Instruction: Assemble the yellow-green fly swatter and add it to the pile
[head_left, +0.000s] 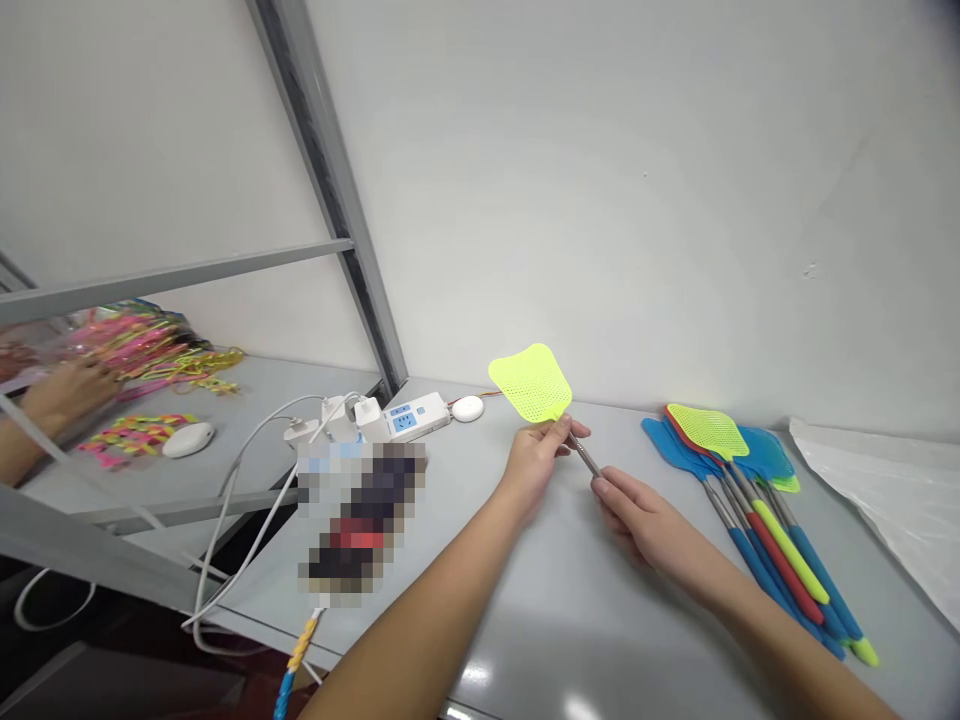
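Note:
A fly swatter [532, 383] with a yellow-green perforated head and a metal rod is held above the grey table, its head up and to the left. My left hand [534, 462] pinches it where the head meets the rod. Lower on the same swatter, my right hand [637, 515] is closed around the rod's other end, hiding its handle. To the right of my right hand lies a pile of fly swatters [780, 550] with blue, red and yellow-green heads and grips.
A white plastic sheet [892, 500] lies at the right edge. Left are a power strip [417, 415] with plugged chargers and cables, a white round object [468, 408], a pixelated item [364, 525] and a metal frame [330, 180]. Beyond it, another person's hand [75, 390] touches colourful strands [150, 345].

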